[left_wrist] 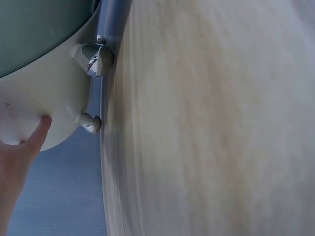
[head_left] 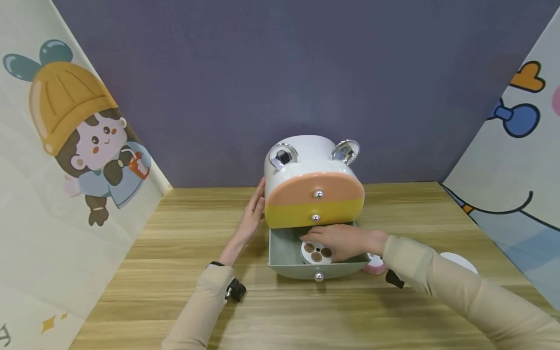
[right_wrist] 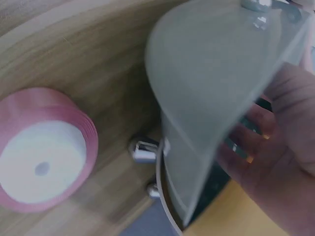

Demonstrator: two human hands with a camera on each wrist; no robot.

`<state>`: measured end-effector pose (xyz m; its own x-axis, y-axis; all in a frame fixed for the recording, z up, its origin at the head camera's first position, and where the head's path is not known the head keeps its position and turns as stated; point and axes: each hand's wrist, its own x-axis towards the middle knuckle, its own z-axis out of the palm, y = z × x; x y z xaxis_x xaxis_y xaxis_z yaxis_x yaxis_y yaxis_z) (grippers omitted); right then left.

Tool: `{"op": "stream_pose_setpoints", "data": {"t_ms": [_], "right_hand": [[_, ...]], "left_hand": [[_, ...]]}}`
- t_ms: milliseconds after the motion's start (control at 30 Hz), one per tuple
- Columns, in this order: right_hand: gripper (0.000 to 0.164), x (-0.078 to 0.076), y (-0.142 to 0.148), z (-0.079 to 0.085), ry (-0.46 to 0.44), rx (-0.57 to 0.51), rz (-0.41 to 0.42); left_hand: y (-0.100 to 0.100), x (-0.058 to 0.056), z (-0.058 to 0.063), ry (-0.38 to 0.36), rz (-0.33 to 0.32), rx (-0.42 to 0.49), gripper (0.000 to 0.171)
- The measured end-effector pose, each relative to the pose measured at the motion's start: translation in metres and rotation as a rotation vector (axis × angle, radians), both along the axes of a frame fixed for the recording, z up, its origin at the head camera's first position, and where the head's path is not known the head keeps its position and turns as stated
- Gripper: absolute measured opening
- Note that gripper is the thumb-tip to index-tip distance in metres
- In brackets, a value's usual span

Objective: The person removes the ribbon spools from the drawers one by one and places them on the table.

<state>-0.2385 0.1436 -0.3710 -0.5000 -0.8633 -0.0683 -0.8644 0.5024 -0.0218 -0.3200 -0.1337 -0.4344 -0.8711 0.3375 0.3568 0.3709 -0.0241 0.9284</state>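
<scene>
A small white drawer cabinet (head_left: 302, 158) with two shiny ears stands on the table, its low green drawer (head_left: 288, 271) pulled out. Inside that drawer lies a white spool (head_left: 307, 257) with round holes in its face. My right hand (head_left: 339, 240) reaches over the drawer's right wall and grips the spool, fingers across its far edge. In the right wrist view the green drawer front hides the spool and part of the fingers (right_wrist: 246, 140). My left hand (head_left: 253, 214) rests against the cabinet's left side, fingers extended; one fingertip (left_wrist: 45, 122) touches the white shell.
A pink ribbon roll (right_wrist: 49, 147) lies on the table right of the drawer, partly behind my right wrist in the head view. Farther right, a white disc (head_left: 459, 261) shows past the sleeve. Orange and yellow drawers (head_left: 288, 214) sit shut above. A dark wall (head_left: 218, 97) stands behind.
</scene>
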Motion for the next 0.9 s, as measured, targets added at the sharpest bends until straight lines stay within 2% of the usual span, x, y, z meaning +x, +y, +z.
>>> {"op": "stream_pose_setpoints", "data": {"t_ms": [167,300,400,667,900], "right_hand": [[0.077,0.004,0.004,0.013,-0.052,0.028,-0.065],[0.079,0.01,0.009,0.022,-0.077,0.011,-0.065],[0.081,0.014,0.013,0.029,-0.064,-0.008,-0.057],[0.092,0.027,0.03,0.05,-0.102,-0.074,-0.093],[0.088,0.055,0.055,0.066,-0.115,-0.082,-0.191]], "left_hand": [[0.0,0.003,0.007,-0.029,-0.01,-0.004,0.052],[-0.001,0.012,0.018,-0.036,-0.022,-0.014,0.053],[0.0,0.017,0.024,-0.028,-0.025,-0.018,0.054],[0.0,0.02,0.023,-0.05,-0.025,-0.005,0.053],[0.0,0.02,0.026,-0.044,-0.02,-0.008,0.053]]}}
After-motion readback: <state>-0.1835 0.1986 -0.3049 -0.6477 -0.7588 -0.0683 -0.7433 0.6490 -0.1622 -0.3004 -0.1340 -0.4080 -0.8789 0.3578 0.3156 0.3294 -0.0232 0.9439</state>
